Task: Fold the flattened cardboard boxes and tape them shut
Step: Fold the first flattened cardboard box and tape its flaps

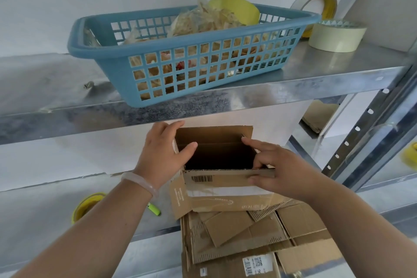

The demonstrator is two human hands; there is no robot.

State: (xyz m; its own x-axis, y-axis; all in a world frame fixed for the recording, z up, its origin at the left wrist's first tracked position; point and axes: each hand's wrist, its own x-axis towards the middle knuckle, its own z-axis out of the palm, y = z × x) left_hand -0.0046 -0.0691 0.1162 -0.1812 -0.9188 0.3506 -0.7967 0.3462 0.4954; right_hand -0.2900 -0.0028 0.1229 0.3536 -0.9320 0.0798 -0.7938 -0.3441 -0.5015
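Nearest, at 6 o'clock, lies a stack of flattened cardboard boxes (259, 244). On it stands an opened cardboard box (216, 185), mouth upward. The left hand (162, 153) grips its left wall, thumb inside; the right hand (282, 171) clasps the near right corner. At 8 o'clock lie a yellow tape roll (86, 206) and a green marker (154, 209). Farther off, at 12 o'clock, a blue basket (180, 52) sits on the upper shelf (316, 79), with pale tape rolls (336, 36) at 2 o'clock.
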